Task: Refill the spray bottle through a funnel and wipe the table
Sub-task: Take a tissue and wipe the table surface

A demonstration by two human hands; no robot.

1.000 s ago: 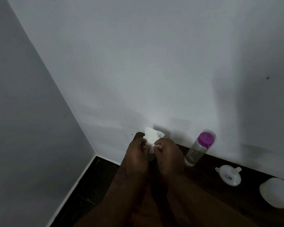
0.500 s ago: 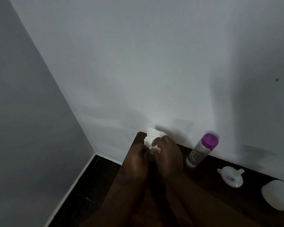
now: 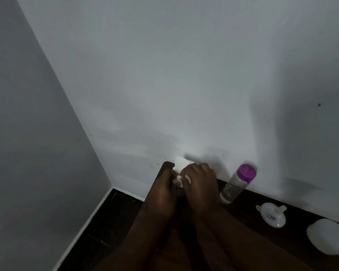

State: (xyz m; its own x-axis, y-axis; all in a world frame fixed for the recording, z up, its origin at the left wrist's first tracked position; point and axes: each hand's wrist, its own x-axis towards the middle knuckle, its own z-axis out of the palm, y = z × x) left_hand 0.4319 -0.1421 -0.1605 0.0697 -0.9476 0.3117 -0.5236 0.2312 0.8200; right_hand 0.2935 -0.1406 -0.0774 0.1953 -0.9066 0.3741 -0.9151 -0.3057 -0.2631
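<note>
Gripping a wadded tissue (image 3: 181, 163) at the bench (image 3: 296, 231) far corner; left hand (image 3: 162, 192) and right hand (image 3: 202, 184) both pinch it. Capped bottle (image 3: 235, 184) stands nearby, funnel (image 3: 272, 217) lying beside it. Looks like wipe prep; next: press down, sweep.

White tissue (image 3: 181, 165); clear bottle (image 3: 230, 189) with a purple cap (image 3: 246, 171); white funnel (image 3: 276, 222) with a small dark-printed label (image 3: 271, 216); dark brown table (image 3: 252, 209); black floor (image 3: 110, 222), white skirting (image 3: 90, 218); pale grey wall (image 3: 184, 75) flecked with dark specks; plain white thing (image 3: 329, 238) at the right edge
</note>
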